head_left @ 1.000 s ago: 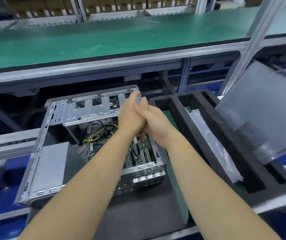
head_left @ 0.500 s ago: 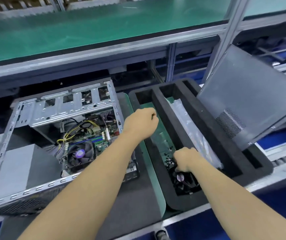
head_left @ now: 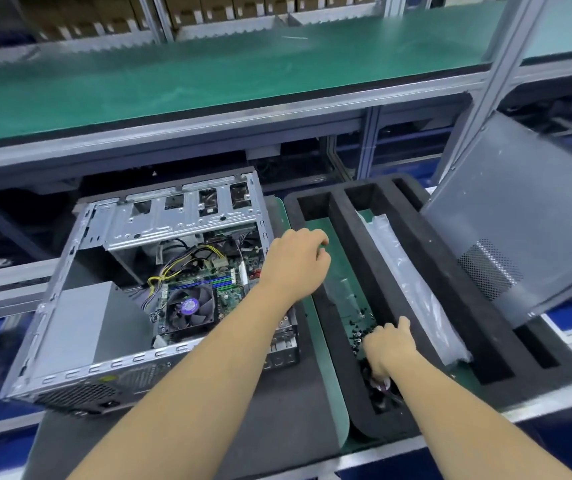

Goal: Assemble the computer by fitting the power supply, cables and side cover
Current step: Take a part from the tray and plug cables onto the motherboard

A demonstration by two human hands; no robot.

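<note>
Open case (head_left: 132, 271) on the worktop (head_left: 229, 403), power supply (head_left: 80, 327) and fan (head_left: 191, 308) inside, foam tray (head_left: 374, 282) right of the case, cover (head_left: 520, 216) leaning on the tray's far side, bag (head_left: 412, 289) in its middle slot, small dark parts (head_left: 360, 327) in its left slot, left hand (head_left: 295, 261) over the case's right edge, fingers loosely curled, holding nothing seen, right hand (head_left: 390, 344) among the parts, fingers curled, grasp unclear.

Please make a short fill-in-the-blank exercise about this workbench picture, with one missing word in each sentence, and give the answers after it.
1. The right hand reaches into the black foam tray, among small black ____.
2. The open computer case lies to the ____ of the foam tray.
3. The grey side cover leans tilted at the tray's ____ side.
4. The cooling fan inside the case has a ____ label at its centre.

Missing words: screws; left; right; purple
</note>
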